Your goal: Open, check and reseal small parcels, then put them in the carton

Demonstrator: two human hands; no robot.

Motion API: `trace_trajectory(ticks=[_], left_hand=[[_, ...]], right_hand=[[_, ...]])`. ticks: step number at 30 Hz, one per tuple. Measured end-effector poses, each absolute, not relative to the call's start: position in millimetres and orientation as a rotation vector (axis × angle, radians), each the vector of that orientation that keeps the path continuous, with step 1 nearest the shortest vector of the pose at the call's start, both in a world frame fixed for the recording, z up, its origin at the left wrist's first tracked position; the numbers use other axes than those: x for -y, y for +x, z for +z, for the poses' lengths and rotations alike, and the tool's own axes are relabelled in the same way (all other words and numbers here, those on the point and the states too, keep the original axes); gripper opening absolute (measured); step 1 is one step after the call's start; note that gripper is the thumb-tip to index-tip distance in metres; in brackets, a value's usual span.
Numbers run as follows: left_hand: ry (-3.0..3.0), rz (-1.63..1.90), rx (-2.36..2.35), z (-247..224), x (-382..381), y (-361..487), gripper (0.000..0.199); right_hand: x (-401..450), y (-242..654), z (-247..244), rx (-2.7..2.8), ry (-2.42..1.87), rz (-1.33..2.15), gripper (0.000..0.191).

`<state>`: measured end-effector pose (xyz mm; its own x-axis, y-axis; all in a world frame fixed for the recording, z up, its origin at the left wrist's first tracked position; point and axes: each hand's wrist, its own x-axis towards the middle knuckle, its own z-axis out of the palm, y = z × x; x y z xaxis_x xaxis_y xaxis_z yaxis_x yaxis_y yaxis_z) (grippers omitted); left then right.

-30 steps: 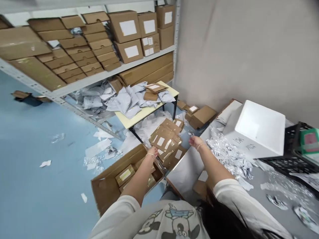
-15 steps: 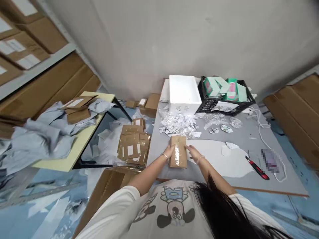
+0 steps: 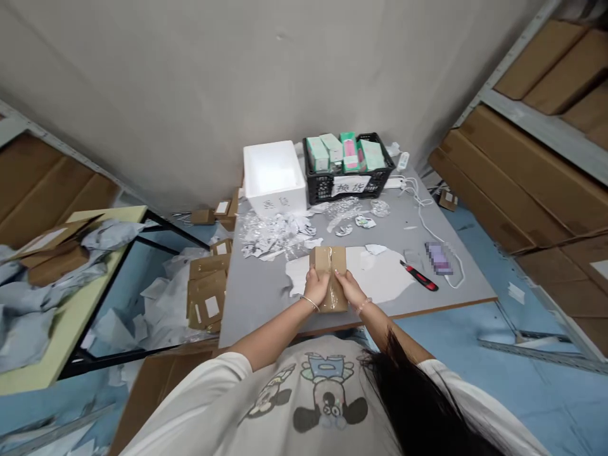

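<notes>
Left hand [image 3: 316,285] and right hand [image 3: 349,287] drawn together on a taped kraft box [image 3: 329,258]

Having moved in from the box's sides, both hands now grip its near half, fingers curled over the top and tips nearly meeting at the glossy clear tape running lengthwise. The smooth, matte cardboard box lies on a white paper sheet [image 3: 380,273] on a grey table top [image 3: 256,297]. A thin bangle [image 3: 310,303] circles the left wrist and a bracelet [image 3: 363,306] the right.

Beyond, crumpled silvery wrap scraps [image 3: 275,235] lie before a white foam box [image 3: 274,177] with handwritten marks. A black plastic crate [image 3: 327,189] holds mint-green cartons [image 3: 318,154] and bears a paper label reading 换货 [image 3: 351,185]. A red-and-black utility knife [image 3: 418,276] lies to the right, near a white cable [image 3: 437,237].
</notes>
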<state>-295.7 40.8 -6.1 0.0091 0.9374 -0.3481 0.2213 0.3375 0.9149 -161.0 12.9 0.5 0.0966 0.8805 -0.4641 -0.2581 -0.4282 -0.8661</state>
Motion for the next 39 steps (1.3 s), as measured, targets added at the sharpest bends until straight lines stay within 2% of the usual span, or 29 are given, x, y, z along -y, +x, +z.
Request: trace_trajectory(ticks=[5, 10, 17, 23, 28, 32, 37, 39], left_hand=[[1.078, 0.772, -1.483, -15.4, -37.8, -172.9, 0.05], [0.977, 0.734, -1.538, -34.8, -30.7, -106.8, 0.052], [0.893, 0.893, -1.476, -57.4, -19.9, -98.4, 0.063], [0.652, 0.767, -1.41, -66.4, -25.6, -116.6, 0.074], [0.688, 0.72, -1.444, -69.8, -31.3, -116.9, 0.07], [0.797, 0.727, -1.497, -72.5, -25.5, -117.2, 0.066], [0.925, 0.686, -1.612, -74.6, -15.5, -124.9, 0.06], [0.948, 0.683, -1.639, -74.5, -13.4, -125.4, 0.058]], right_hand=[[-11.2, -42.3, -4.3, 0.686, -1.526, 1.519, 0.046], [-16.2, 28.5, -23.0, 0.701, -1.611, 1.664, 0.046], [-8.5, 54.1, -34.3, 0.804, -1.535, 1.834, 0.048], [-11.1, 51.8, -44.0, 0.797, -1.553, 1.898, 0.049], [-20.1, 55.1, -53.0, 0.894, -1.573, 1.848, 0.046], [-26.3, 76.7, -63.0, 1.064, -1.655, 1.652, 0.036], [-17.1, 134.6, -86.5, 1.415, -2.21, 0.901, 0.042], [-8.9, 158.5, -96.1, 1.493, -2.411, 0.72, 0.044]])
